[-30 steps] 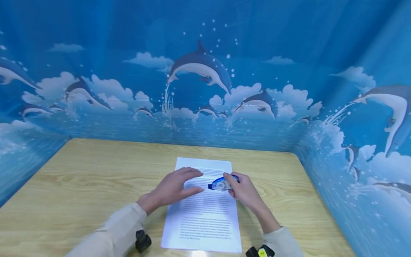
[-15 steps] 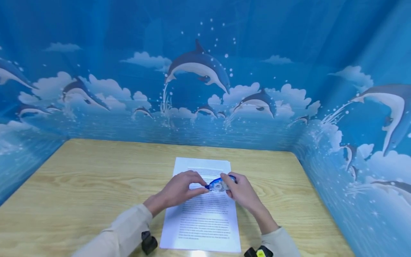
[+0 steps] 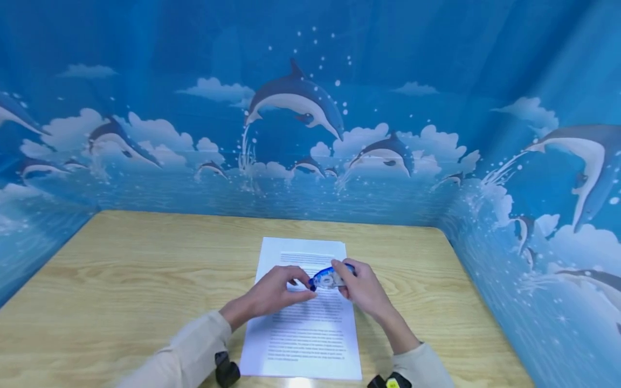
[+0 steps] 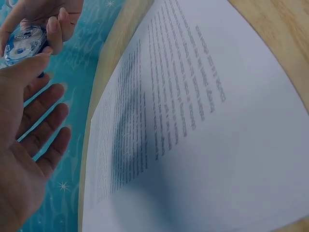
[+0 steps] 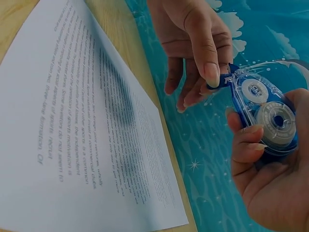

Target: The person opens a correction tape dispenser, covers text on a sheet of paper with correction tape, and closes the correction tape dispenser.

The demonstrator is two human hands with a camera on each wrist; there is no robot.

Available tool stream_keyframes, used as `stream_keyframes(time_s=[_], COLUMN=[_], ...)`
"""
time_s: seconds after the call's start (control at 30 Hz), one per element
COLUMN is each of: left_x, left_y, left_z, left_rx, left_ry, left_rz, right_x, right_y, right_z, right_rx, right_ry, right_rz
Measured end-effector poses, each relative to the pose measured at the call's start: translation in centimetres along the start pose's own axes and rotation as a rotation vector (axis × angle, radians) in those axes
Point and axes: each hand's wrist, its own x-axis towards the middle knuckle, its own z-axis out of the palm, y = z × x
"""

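A clear-and-blue correction tape (image 3: 329, 278) is held above the printed paper (image 3: 310, 364). My right hand (image 3: 365, 286) grips its rear end, the fingers wrapped round the body in the right wrist view. White reels show through the casing of the correction tape (image 5: 270, 113). From the other side, my left hand (image 3: 277, 292) pinches the small blue cap (image 5: 221, 81) at the tip between thumb and forefinger. The cap is tilted at an angle to the body. In the left wrist view, the other fingers of the left hand (image 4: 24, 125) spread loosely below.
The paper lies lengthwise on a light wooden table (image 3: 145, 269), seemingly more than one sheet. A blue curtain (image 3: 213, 199) printed with dolphins stands round the table's back and sides. Dark wrist cameras (image 3: 226, 370) sit at both cuffs.
My left hand has come right to the correction tape's tip and taken the blue cap between thumb and forefinger. The cap has swung downward. The right hand has kept its grip, nearly still.
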Motion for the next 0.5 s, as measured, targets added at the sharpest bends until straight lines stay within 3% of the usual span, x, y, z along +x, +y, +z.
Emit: stream_keyframes(time_s=[0.5], left_x=[0.4], left_y=[0.2], left_z=[1.6], left_rx=[-0.228], left_ry=[0.046], left_rz=[-0.096], right_x=[-0.4], right_y=[0.3], right_z=[0.7], right_rx=[0.042], right_ry=[0.007], right_rz=[-0.003])
